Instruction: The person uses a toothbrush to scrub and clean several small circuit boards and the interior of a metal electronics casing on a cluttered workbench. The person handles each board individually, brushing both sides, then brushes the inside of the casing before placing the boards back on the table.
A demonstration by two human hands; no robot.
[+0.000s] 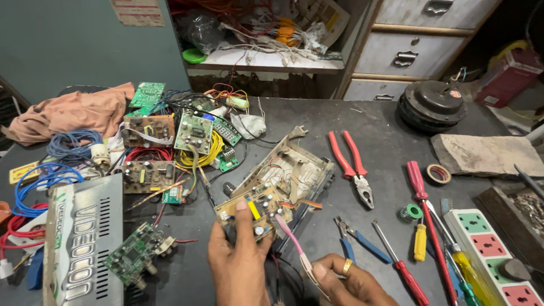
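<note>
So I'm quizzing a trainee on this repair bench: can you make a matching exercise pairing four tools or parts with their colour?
Things:
1. Pliers
2. Small screwdriver
3. Wire coil by the cloth
4. Board held by the left hand

Colours:
A. Blue
B. Tan
C. Red handles
D. Yellow handle

Pairs: 1-C, 2-D, 3-A, 4-B

A tan circuit board (255, 207) sits low in the middle of the frame, tilted up from the dark bench, its upper face crowded with small parts, a yellow block and round silver cans. A pink wire (292, 238) runs from its right edge down toward the lower middle. Behind it, touching, lies an open grey metal chassis (294, 167), tipped on its side.
</note>
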